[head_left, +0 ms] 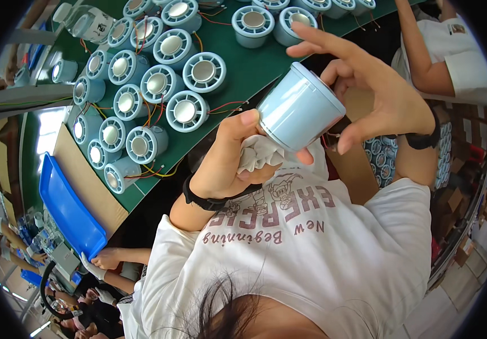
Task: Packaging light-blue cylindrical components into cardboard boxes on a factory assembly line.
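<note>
A light blue, glossy cup-shaped plastic housing point(301, 107) is tilted on its side in front of my chest. My left hand point(226, 155) grips its lower left edge, with the thumb on the rim and a fingertip showing underneath. A crumpled white cloth point(259, 153) is bunched in that same hand. Around the housing's right end, my right hand point(387, 93) is spread with its thumb and index finger wide apart. Its curled fingers come close to the housing; whether they touch it I cannot tell. Thin wires show near the right thumb.
Several similar blue housings point(156, 83) with silver discs and coloured wires stand on the green table point(226, 68). A blue tray point(71, 206) lies at the left, with a co-worker's hand point(107, 259) at its end. A clear bottle point(85, 22) stands far left. Another person's arm point(424, 62) is at right.
</note>
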A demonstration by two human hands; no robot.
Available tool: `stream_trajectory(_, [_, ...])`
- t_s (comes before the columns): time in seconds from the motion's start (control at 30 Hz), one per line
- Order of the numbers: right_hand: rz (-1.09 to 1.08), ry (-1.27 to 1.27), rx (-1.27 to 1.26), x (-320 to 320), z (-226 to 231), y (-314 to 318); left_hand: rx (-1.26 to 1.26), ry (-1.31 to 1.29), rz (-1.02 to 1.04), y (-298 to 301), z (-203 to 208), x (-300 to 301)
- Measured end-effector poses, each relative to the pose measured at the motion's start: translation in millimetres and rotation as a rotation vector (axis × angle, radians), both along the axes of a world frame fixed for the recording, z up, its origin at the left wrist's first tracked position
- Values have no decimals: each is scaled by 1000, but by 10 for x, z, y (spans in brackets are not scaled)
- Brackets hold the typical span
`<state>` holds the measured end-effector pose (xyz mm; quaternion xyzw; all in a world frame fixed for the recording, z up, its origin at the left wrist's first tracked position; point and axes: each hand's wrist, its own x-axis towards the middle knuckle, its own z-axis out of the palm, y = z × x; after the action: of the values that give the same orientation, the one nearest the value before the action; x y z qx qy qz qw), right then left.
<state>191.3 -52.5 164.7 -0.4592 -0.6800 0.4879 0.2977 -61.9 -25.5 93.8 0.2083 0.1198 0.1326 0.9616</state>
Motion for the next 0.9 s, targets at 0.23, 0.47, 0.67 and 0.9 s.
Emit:
stream_trajectory(0.23, [-153, -391, 169, 562, -59, -766, 164, 123, -430, 53, -219, 482])
stream_trajectory(0.47, [-1177, -810, -320, 1812, -1062, -2852, 669, 352, -154, -165, -201, 909])
stream_trajectory(0.67, [-1378, -977, -787, 2361, -2002, -3710, 673, 304, -173, -202, -232, 960])
stream_trajectory(0.9, [-1674, -911, -668, 2516, -2860, -3700, 699, 384, -91, -315, -208, 1022])
